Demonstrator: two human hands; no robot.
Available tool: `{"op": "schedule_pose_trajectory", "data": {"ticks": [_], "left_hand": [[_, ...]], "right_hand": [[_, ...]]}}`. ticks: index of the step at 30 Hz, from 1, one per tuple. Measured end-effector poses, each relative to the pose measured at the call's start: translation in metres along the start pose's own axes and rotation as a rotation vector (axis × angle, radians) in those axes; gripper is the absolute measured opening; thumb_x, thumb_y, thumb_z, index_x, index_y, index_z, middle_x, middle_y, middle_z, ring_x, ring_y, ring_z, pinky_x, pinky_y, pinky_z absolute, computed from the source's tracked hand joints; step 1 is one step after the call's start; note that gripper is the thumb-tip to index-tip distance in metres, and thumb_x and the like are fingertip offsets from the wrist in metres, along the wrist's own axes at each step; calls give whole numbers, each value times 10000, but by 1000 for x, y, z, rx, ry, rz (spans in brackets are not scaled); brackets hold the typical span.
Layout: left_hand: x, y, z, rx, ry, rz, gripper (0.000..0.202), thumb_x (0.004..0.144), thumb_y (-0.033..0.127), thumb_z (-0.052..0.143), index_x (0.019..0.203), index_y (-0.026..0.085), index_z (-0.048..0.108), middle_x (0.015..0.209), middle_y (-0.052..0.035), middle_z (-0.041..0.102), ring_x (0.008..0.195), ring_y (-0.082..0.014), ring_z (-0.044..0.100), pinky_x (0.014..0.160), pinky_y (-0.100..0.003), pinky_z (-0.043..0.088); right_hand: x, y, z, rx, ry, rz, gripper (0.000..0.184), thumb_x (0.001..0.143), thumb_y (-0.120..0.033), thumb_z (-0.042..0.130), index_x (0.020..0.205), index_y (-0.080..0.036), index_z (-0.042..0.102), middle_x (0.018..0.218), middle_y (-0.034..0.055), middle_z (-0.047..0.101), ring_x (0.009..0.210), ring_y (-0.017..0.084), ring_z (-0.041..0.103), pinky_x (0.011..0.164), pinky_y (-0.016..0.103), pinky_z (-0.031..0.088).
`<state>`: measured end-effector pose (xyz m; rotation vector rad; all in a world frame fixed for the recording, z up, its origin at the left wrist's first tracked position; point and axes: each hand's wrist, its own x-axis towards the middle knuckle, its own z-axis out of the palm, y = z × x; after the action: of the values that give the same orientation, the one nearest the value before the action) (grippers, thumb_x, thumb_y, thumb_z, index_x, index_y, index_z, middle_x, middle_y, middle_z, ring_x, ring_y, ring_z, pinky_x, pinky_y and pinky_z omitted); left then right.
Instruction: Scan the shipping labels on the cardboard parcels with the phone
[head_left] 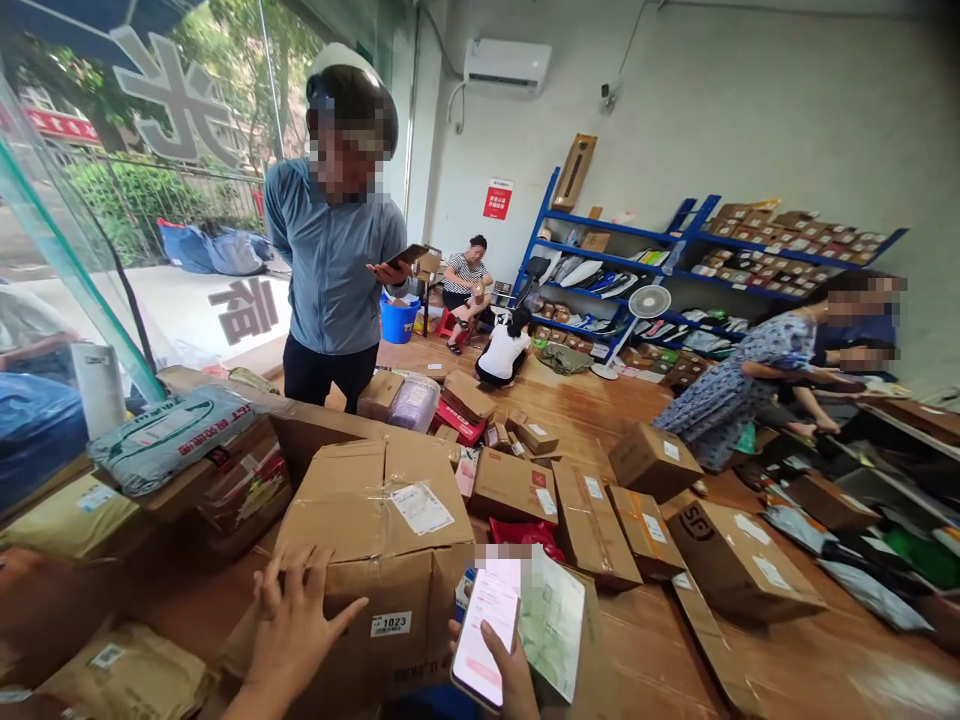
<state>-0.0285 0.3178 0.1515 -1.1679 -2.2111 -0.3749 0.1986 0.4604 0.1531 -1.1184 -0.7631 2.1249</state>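
Note:
My left hand [296, 615] lies with spread fingers against the front top edge of a large cardboard box [345, 500]. The box carries a white shipping label on top and a small "1023" sticker [391, 624] on its front side. In my right hand [506, 665] is a smartphone [486, 632] with a lit pinkish-white screen, my thumb over its lower part. Just right of the phone is a parcel with a green-and-white printed face [556, 620]. Behind the phone, a red plastic bag [525, 537] is partly hidden.
Cardboard boxes [596, 525] spread over the wooden floor [637, 640]. A grey plastic parcel [172, 435] lies left. A helmeted person [337, 270] holding a phone stands opposite; others sit or crouch behind or bend at right. A fan [649, 302] stands before blue shelves [600, 228]. A blurred skin-coloured shape is far left.

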Motion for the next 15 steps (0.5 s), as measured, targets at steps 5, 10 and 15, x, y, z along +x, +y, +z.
{"op": "schedule_pose_trajectory", "data": {"ticks": [5, 10, 15], "left_hand": [[-8, -9, -8, -4, 61, 52, 695, 827, 671, 335, 1111, 67, 529, 1119, -232, 483, 1274, -465, 279, 979, -653, 315], [-35, -31, -3, -74, 97, 149, 647, 818, 673, 374, 1182, 142, 439, 1068, -175, 487, 1172, -400, 387, 984, -619, 329], [-48, -58, 7, -121, 124, 177, 615, 820, 598, 470, 1256, 174, 379, 1041, -142, 480, 1094, -354, 429, 1010, -616, 311]], "right_hand": [[-27, -22, -8, 95, 11, 36, 1132, 496, -550, 821, 1379, -143, 240, 808, 154, 757, 719, 327, 718, 702, 475, 559], [-32, -24, 4, 177, -67, 40, 1061, 569, -486, 810, 1410, -205, 227, 1017, 153, 735, 888, 354, 703, 751, 499, 561], [-17, 3, 9, 205, -100, 83, 928, 549, -479, 824, 1298, -181, 364, 937, 122, 759, 789, 292, 722, 696, 411, 572]]}}
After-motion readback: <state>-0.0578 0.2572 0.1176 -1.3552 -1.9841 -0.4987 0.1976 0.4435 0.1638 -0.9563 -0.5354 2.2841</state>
